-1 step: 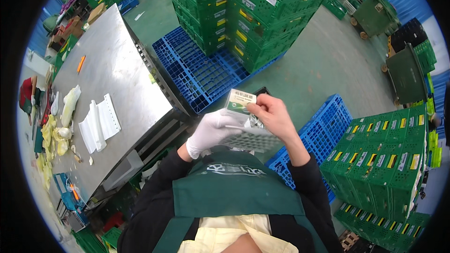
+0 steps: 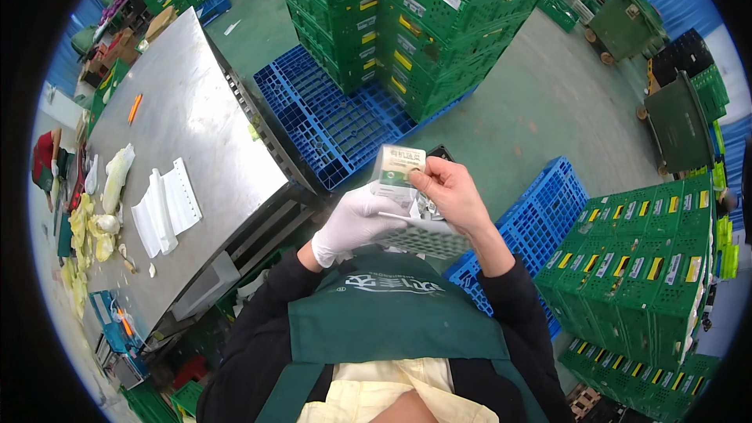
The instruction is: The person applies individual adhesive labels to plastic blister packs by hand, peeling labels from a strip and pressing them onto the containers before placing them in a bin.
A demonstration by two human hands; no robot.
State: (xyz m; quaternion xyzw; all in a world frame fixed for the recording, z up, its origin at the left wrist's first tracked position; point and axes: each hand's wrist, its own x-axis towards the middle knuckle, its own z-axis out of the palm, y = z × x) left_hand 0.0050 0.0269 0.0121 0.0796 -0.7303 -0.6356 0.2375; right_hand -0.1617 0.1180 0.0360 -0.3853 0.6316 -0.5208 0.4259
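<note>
Now L hand curled on tray, R hand pinching label.

A table stands left, crates right, a pallet between them.

My right hand has shifted slightly to the left and a touch farther away, and the printed card pinched under its thumb has moved along with it. The card's angle has changed a little, and its lettering looks more blurred.
</note>
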